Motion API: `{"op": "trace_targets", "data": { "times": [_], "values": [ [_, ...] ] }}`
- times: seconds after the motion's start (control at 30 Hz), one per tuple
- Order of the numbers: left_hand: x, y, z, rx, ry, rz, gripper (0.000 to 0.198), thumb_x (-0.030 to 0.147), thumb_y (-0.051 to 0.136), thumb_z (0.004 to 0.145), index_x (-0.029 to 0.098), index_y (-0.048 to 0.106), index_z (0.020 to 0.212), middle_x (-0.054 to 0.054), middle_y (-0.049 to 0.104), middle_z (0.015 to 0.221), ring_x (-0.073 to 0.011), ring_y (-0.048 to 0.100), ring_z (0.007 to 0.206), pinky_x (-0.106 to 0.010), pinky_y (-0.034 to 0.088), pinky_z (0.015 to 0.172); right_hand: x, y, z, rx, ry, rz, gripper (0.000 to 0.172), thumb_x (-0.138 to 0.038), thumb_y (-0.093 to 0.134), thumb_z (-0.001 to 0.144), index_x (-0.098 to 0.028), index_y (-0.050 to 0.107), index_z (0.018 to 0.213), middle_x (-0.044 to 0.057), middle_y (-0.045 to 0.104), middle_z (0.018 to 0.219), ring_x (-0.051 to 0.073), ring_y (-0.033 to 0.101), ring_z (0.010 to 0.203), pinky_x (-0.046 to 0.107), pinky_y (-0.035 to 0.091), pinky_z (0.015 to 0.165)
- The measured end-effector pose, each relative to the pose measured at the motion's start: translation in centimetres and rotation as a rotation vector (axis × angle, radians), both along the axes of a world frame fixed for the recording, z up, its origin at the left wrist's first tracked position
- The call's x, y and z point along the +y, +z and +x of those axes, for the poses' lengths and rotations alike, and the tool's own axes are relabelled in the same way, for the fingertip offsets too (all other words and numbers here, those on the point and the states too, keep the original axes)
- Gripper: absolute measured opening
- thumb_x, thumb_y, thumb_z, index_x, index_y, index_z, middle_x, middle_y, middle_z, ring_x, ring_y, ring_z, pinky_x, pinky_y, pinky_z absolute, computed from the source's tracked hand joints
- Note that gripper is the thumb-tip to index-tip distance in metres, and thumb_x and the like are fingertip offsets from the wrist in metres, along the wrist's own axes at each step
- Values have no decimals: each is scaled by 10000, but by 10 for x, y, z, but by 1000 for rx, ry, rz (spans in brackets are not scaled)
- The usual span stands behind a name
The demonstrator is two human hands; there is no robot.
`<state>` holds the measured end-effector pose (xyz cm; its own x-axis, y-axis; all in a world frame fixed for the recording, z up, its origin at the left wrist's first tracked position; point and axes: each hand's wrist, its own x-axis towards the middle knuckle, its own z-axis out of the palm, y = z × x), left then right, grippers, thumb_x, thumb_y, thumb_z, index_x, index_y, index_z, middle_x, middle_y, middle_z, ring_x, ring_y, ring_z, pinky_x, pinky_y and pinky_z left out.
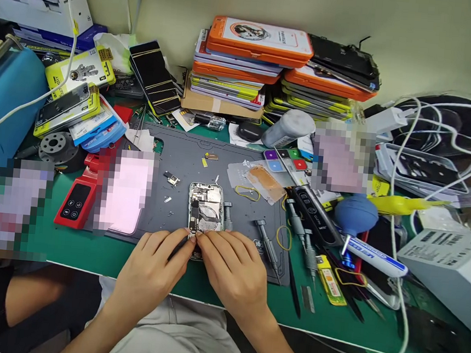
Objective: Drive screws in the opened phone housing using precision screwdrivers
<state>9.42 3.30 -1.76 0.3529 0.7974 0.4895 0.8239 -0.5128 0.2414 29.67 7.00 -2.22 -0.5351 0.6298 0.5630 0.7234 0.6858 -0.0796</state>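
Observation:
An opened phone (208, 201) lies on the dark grey work mat (178, 166), its inner boards and a wound-looking metallic area exposed. My left hand (156, 263) and my right hand (231, 267) meet over its lower half, fingertips pinched close together on a small part there. A dark slim piece (177, 248) shows beneath the left fingers; its kind is unclear. The fingers hide the phone's lower end and whatever small thing they grip. Small loose phone parts (171, 178) lie left of the phone, and a screwdriver (268, 249) rests right of my right hand.
Left on the mat is a blurred pink-white phone (122, 194) beside a red device (75, 203). To the right lie more screwdrivers (297, 220), a black electric pen tool (314, 213), a blue blower (356, 212) and a white box (450, 272). Stacked cases (237, 61) stand behind.

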Motion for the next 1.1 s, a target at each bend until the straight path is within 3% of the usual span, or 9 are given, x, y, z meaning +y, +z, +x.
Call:
{"op": "trace_targets", "data": {
  "times": [0.5, 0.87, 1.1],
  "values": [
    [0, -1, 0, -6, -12, -20, 257, 102, 635, 1082, 140, 748, 1310, -118, 829, 1288, -237, 726, 1017, -397, 562, 827, 1, 3, -1, 2, -20, -8, 214, -86, 709, 1037, -214, 768, 1198, 46, 878, 1021, 208, 782, 959, 389, 578, 988],
    [-1, -1, 0, 20, -11, -27, 269, 115, 659, 1060, 168, 761, 1303, -125, 821, 1295, -239, 727, 1033, -393, 585, 832, 0, 5, 0, -38, 6, -13, 215, -82, 705, 1032, -176, 755, 1219, 70, 878, 1047, 219, 772, 967, 397, 585, 970],
    [0, 1, 0, -13, -8, -16, 249, 114, 623, 1092, 131, 747, 1307, -117, 833, 1273, -235, 720, 1000, -389, 575, 833, -2, 1, 0, 68, -26, -38, 274, -55, 693, 1027, -219, 748, 1239, 45, 883, 1046, 220, 785, 976, 396, 602, 992]
  ]
}}
